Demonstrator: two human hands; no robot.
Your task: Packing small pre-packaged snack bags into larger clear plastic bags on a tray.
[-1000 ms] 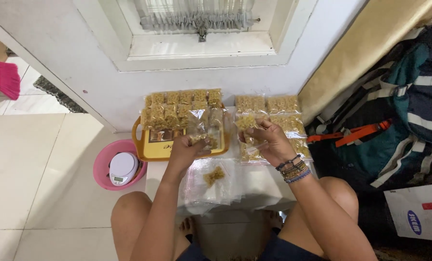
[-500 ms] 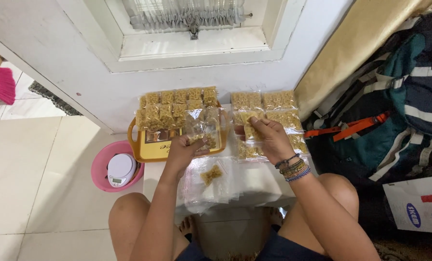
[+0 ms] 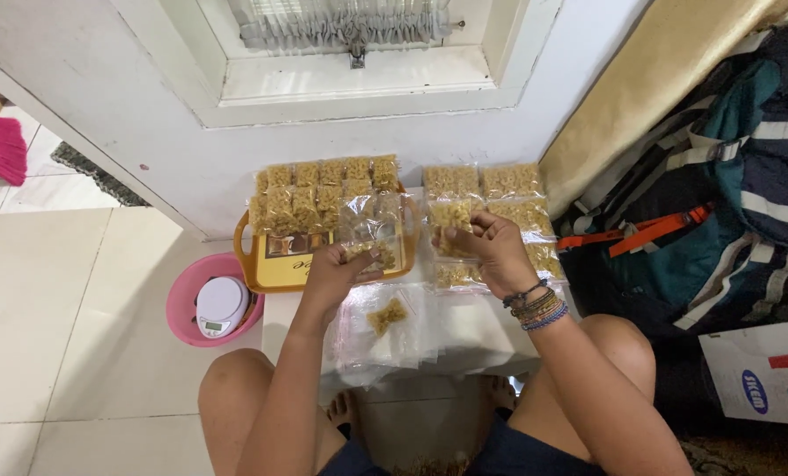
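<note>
The left hand (image 3: pixel 336 273) pinches a clear snack bag (image 3: pixel 369 231) over the yellow tray (image 3: pixel 275 269); the right hand (image 3: pixel 491 251) clamps a filled packet (image 3: pixel 451 216). Both look light, crinkly and slippery, best held at the edges.

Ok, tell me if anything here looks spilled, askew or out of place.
One small thing: a loose clump of yellow snack pieces lies on the stack of empty clear plastic bags, outside any packet. The filled packets on the yellow tray sit in tidy rows.
</note>
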